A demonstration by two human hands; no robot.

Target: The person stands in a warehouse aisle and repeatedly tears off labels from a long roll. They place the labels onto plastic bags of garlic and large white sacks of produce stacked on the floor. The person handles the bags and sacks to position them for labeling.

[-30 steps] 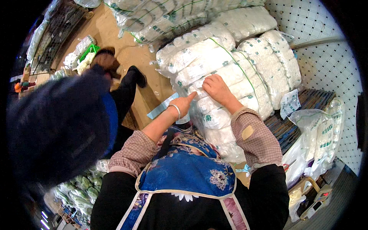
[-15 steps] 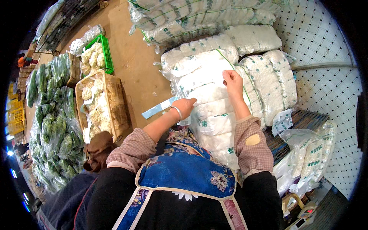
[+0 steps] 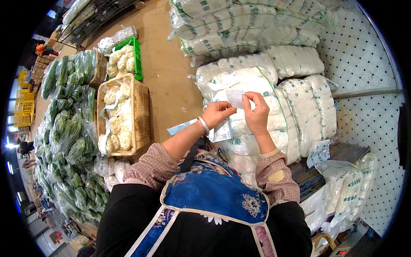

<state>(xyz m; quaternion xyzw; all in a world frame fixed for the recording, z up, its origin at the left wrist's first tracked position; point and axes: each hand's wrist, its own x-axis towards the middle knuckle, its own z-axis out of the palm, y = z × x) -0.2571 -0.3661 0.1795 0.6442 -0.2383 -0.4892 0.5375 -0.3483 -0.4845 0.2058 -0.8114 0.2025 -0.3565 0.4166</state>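
Note:
My left hand (image 3: 217,115) is closed on a strip of paper labels. The strip's pale blue backing (image 3: 181,127) sticks out past the wrist, and a printed label end (image 3: 221,131) hangs below the fingers. Close beside it, my right hand (image 3: 257,112) pinches a small white label (image 3: 235,98) by its right edge. That label's lower left corner is near my left fingertips; whether they touch it I cannot tell. Under both hands lies a large clear bag of white wrapped packs (image 3: 246,88), edged with a green line.
More bagged white packs (image 3: 252,19) are piled at the far side and right. At left stand a tan basket (image 3: 143,115) and a green crate (image 3: 138,60) of pale, knobbly produce, beside bagged green vegetables (image 3: 68,137). Lower right are filled plastic bags (image 3: 349,184) near a dark slatted surface (image 3: 329,171).
My hands have come together, the right moving toward the left. A white label now shows in my right fingers. The whole view has shifted, and the brown-capped person at lower left is out of sight.

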